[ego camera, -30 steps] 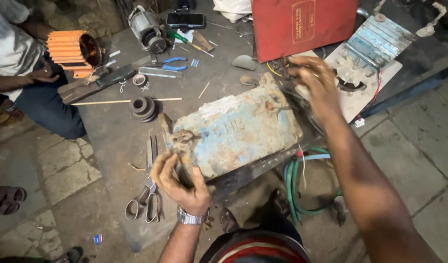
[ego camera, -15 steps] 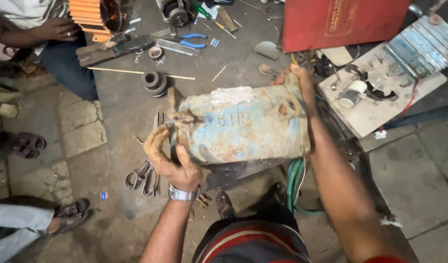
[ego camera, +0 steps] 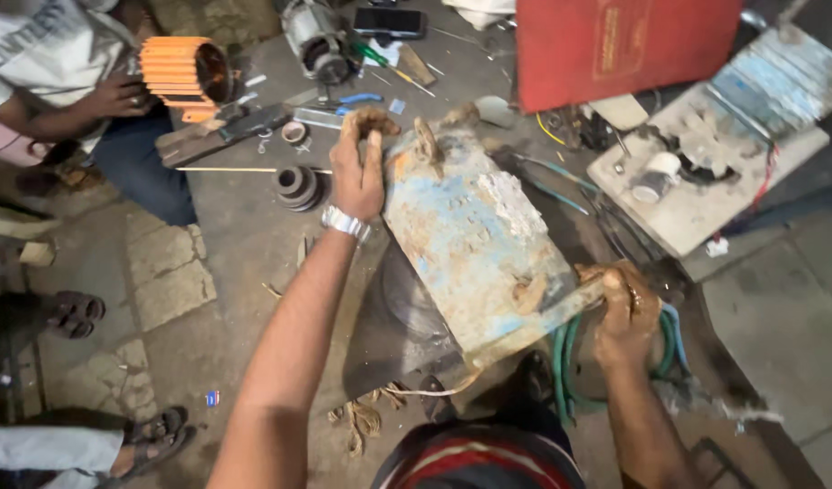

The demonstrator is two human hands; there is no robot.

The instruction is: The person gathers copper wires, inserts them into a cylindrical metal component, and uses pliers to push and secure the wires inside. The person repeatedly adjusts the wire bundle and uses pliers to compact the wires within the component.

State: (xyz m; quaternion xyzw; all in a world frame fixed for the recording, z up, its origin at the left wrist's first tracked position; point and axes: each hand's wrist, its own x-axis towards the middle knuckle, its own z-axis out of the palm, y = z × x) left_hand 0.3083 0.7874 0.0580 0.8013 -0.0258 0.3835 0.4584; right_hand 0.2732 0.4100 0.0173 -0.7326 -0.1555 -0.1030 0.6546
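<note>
motor housing [ego camera: 475, 240]: rusty, flaking pale-blue; tilted; hands [ego camera: 360, 167] apparently gripping both ends

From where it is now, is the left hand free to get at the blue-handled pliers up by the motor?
Probably not yet: the left hand is gripping the far end of the rusty blue casing. The pliers lie uncovered just beyond it, so once it lets go the way looks free.
</note>
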